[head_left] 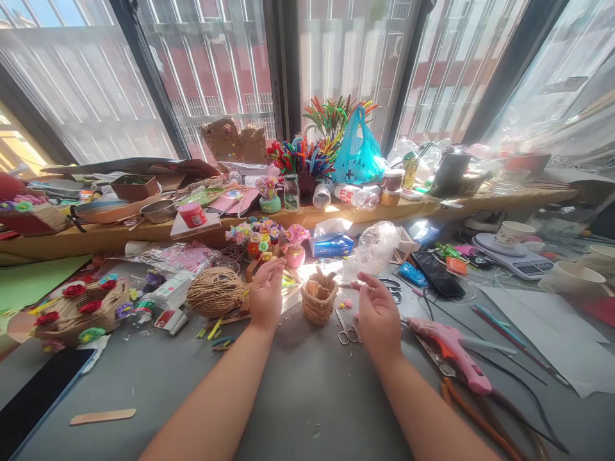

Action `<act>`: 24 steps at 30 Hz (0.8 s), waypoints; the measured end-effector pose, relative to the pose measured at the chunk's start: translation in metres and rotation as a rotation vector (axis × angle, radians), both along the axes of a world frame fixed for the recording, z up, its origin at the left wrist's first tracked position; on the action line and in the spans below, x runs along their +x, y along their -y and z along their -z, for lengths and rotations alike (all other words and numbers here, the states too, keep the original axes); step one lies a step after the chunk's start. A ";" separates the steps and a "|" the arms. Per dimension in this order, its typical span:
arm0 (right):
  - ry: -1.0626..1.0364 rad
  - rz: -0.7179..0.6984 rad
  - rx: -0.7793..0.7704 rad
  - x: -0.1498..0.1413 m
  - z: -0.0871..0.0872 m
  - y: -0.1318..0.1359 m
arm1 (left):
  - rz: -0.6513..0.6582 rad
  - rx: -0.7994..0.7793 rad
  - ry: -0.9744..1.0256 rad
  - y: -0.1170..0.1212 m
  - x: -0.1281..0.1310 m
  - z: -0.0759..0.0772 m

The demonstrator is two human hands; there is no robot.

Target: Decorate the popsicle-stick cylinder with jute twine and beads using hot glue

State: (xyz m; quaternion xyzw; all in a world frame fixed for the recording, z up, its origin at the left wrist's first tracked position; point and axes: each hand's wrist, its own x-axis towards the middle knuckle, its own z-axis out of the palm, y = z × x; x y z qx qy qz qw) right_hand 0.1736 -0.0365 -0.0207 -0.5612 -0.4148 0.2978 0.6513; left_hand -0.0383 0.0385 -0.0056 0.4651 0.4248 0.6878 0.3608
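A small twine-wrapped pot (319, 306) with wooden sticks in it stands upright on the grey desk between my hands. To its left, my left hand (266, 293) is raised with its fingers stretched out, apart from the pot and close to a ball of brown twine (216, 291). On the other side, my right hand (378, 312) holds nothing; its fingers are loosely bent and point toward the pot without touching it. Small silver scissors (346, 330) lie between the pot and my right hand. A pink glue gun (456, 352) rests to the right of that hand.
Black-handled scissors (393, 289), a dark phone (437, 274) and a white scale (512, 255) sit at the right. At the left are a flower-trimmed basket (79, 320), a large phone (45, 397) and a wooden stick (102, 417). A crowded shelf (278, 221) runs behind.
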 end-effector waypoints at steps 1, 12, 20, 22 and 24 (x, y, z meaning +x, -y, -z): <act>-0.002 0.012 0.009 -0.001 0.000 0.000 | -0.010 0.022 -0.028 0.004 0.002 -0.002; -0.010 -0.028 0.044 0.000 0.012 -0.012 | 0.131 -0.051 -0.642 0.016 -0.014 -0.067; 0.015 -0.078 -0.020 -0.002 0.007 -0.013 | 0.242 -0.269 -1.298 0.011 -0.038 -0.052; 0.027 -0.094 -0.028 -0.004 0.006 -0.013 | 0.249 -0.280 -1.397 0.011 -0.037 -0.045; 0.034 -0.112 -0.033 -0.005 0.005 -0.012 | 0.256 -0.285 -1.472 0.009 -0.038 -0.041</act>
